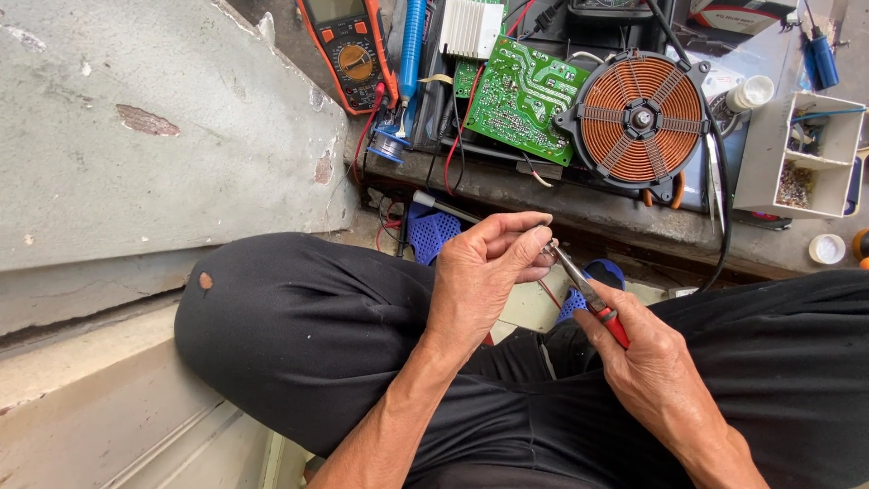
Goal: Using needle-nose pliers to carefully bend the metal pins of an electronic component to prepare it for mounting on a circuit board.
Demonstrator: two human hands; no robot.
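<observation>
Pliers (588, 299) with red handles are sitting in your right hand (656, 367), just right of centre frame, with the slim jaws pointing up-left toward your left hand (484, 272). You are wrapping your right-hand fingers closed around the handles. You are pinching your left thumb and fingers together on something small at the plier tips (549, 246); it is too small to make out. Both hands are hovering over your lap, above your black trousers (299, 335).

Along the top of the frame, on the workbench (543, 195), a copper induction coil (641, 118) is lying just right of a green circuit board (520, 95). An orange multimeter (348, 50) is resting at upper left centre, with a blue desoldering pump (412, 45) beside it. A white compartment box (801, 154) is standing at the far right.
</observation>
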